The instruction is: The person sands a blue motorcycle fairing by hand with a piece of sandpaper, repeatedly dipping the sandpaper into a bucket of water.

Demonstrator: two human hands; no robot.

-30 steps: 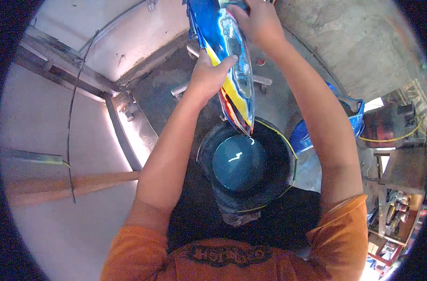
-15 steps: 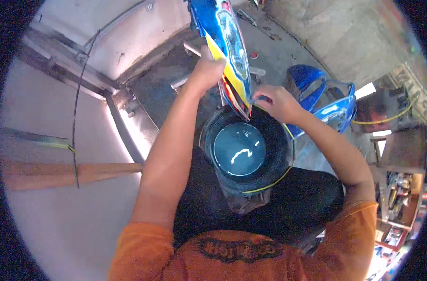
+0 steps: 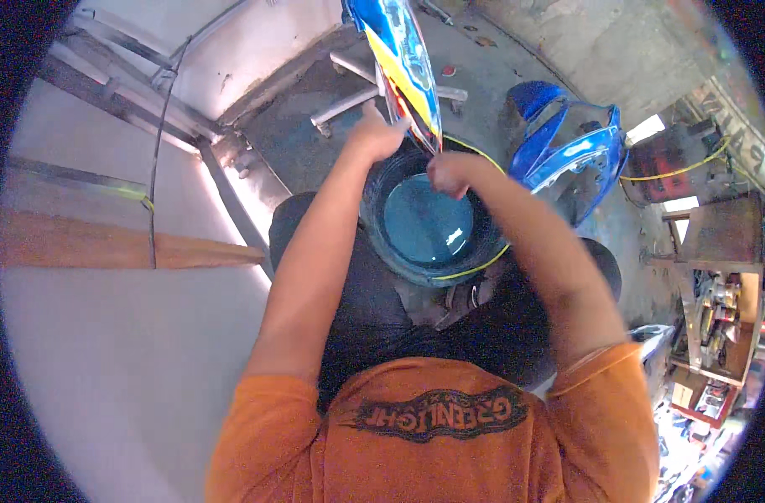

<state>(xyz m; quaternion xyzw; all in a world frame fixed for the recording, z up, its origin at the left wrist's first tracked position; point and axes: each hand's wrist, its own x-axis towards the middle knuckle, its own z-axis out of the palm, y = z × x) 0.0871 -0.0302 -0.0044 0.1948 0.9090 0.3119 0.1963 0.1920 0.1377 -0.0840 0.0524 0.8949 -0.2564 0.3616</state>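
Note:
A long, glossy fairing panel (image 3: 409, 63) in blue, yellow and red slants down from the top, its narrow tip over a black bucket (image 3: 397, 260) of water. My left hand (image 3: 377, 137) grips the panel's left edge near the lower end, thumb toward me; some of its fingers are hidden behind it. At the tip, my right hand (image 3: 451, 173) is closed and slightly blurred above the bucket's far part. Whatever lies within its fingers is hidden. The bucket stands between my knees, with a yellow line along its rim.
Another blue fairing piece (image 3: 559, 159) lies on the floor to the right. Behind the bucket is a metal stand with legs (image 3: 342, 106). A wooden shelf (image 3: 718, 243) with tools and small items stands at the far right. A pale wall (image 3: 131, 360) runs along the left.
The right hand has moved down and left, over the water at the panel's tip. The panel has shifted slightly left and up in view, and the left hand stays on it.

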